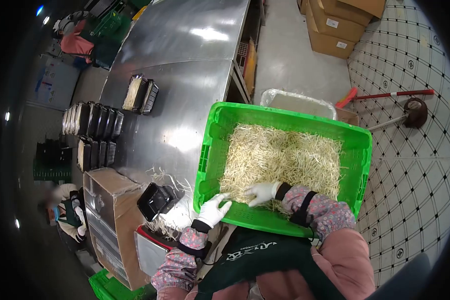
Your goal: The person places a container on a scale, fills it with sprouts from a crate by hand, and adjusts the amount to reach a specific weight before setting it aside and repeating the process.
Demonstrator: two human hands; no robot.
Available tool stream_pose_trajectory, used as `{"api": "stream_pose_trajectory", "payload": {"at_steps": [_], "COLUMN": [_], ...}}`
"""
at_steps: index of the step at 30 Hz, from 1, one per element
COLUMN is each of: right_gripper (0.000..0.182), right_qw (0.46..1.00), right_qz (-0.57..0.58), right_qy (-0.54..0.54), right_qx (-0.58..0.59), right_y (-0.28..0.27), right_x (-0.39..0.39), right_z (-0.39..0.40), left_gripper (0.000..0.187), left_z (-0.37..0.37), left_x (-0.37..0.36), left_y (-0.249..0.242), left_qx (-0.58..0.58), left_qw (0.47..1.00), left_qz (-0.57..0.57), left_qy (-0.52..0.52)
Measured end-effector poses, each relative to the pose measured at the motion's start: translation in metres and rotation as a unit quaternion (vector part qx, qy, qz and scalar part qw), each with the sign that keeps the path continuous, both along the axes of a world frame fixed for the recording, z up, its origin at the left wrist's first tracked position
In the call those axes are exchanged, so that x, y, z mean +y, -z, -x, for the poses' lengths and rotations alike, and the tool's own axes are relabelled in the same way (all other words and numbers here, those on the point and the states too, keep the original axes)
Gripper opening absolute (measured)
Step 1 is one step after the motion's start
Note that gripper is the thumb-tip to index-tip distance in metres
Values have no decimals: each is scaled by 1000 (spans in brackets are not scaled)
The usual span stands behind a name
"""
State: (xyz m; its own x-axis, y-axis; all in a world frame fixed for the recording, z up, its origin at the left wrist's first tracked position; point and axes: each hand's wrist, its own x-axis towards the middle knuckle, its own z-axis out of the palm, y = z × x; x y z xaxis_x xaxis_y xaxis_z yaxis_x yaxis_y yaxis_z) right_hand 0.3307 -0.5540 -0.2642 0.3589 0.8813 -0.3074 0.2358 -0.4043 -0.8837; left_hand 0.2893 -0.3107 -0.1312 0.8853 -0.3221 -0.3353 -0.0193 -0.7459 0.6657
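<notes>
A bright green plastic crate [285, 112] holds a thick layer of pale, thin bean sprouts [285, 160]. White gloves cover both of my hands. My left hand [215, 209] is over the near left corner of the crate, its fingers stretched toward the edge of the sprouts. On the near side of the pile, my right hand [263, 193] touches the sprouts, thumb and fingers apart. Nothing shows gripped in either hand. Left of the crate, a black plastic tray [154, 201] lies tilted beside loose sprouts [161, 228] and a red-edged scale [152, 250].
Filled black trays [92, 120] stand in rows on the steel table [180, 90]. An open cardboard box [117, 192] sits at the left. Stacked cartons [335, 30] and a red-handled tool [395, 94] are beyond the crate. A co-worker [67, 212] is at far left, another person [77, 42] farther back.
</notes>
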Motion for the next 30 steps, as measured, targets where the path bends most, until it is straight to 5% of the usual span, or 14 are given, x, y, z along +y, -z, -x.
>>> {"api": "stream_pose_trajectory", "payload": {"at_steps": [4, 6, 8, 11, 14, 20, 22, 23, 26, 27, 28, 29, 30], "right_gripper": [58, 60, 63, 76, 80, 81, 81, 81, 76, 74, 72, 65, 62], "right_qw": [932, 886, 864, 833, 840, 869, 854, 849, 800, 853, 887, 878, 903], "right_qz": [76, 180, 232, 304, 301, 213, 208, 228, 236, 258, 275, 260, 233], "right_qy": [348, 420, 435, 445, 442, 429, 458, 455, 490, 435, 371, 390, 359], "right_qx": [-60, -76, -103, -123, -99, -128, -136, -144, -253, -129, -7, -99, -28], "right_y": [-17, -16, 16, 27, 31, 27, 31, 36, 65, 40, 18, 9, -1], "right_x": [-54, -79, -83, -73, -51, -60, -70, -69, -53, -52, -51, -45, -46], "right_z": [-77, -109, -124, -125, -105, -96, -113, -124, -113, -117, -121, -104, -96], "left_gripper": [47, 52, 57, 70, 80, 85, 99, 104, 104, 84, 84, 72, 60], "left_z": [-71, -116, -153, -205, -219, -223, -226, -231, -235, -232, -224, -210, -197], "left_x": [-37, -70, -99, -141, -138, -128, -131, -135, -140, -136, -130, -123, -118], "left_y": [-16, -6, 47, 115, 154, 150, 157, 157, 148, 149, 152, 153, 155], "left_qx": [7, -20, -90, -48, -71, 32, -150, -109, -1, -23, -21, -62, -101], "left_qw": [995, 990, 980, 941, 941, 918, 908, 919, 935, 930, 930, 919, 906], "left_qz": [22, 15, -35, -268, -281, -323, -320, -312, -298, -296, -299, -311, -320], "left_qy": [100, 142, 173, 200, 174, 230, 223, 215, 194, 216, 214, 235, 257]}}
